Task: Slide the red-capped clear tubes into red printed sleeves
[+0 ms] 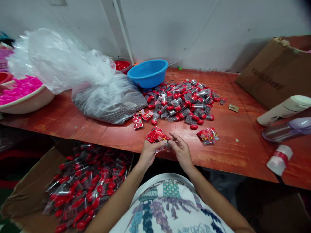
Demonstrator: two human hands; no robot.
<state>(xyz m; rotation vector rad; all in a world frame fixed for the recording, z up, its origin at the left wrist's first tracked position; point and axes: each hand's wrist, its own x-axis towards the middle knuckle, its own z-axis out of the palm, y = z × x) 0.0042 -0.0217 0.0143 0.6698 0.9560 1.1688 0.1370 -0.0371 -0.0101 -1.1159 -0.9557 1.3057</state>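
Note:
Just over the table's front edge, my left hand (pixel 148 151) is closed on a few red printed packets (pixel 156 135) of clear plastic. My right hand (pixel 180 149) meets them from the other side, its thumb and a finger pinched at the packets' right edge; exactly what it grips is too small to make out. More red packets (pixel 208 136) lie to the right of my hands, and a few others (pixel 138 123) lie to the left. Behind my hands spreads a heap of small clear containers (pixel 179 102) with red caps and dark grey contents.
A blue basin (pixel 148 73) stands behind the heap, beside a clear bag (pixel 109 97) of dark grey pellets. Below left, a cardboard box (pixel 31 191) holds many capped containers. Bottles (pixel 286 110) and another cardboard box (pixel 277 71) stand or lie at the right.

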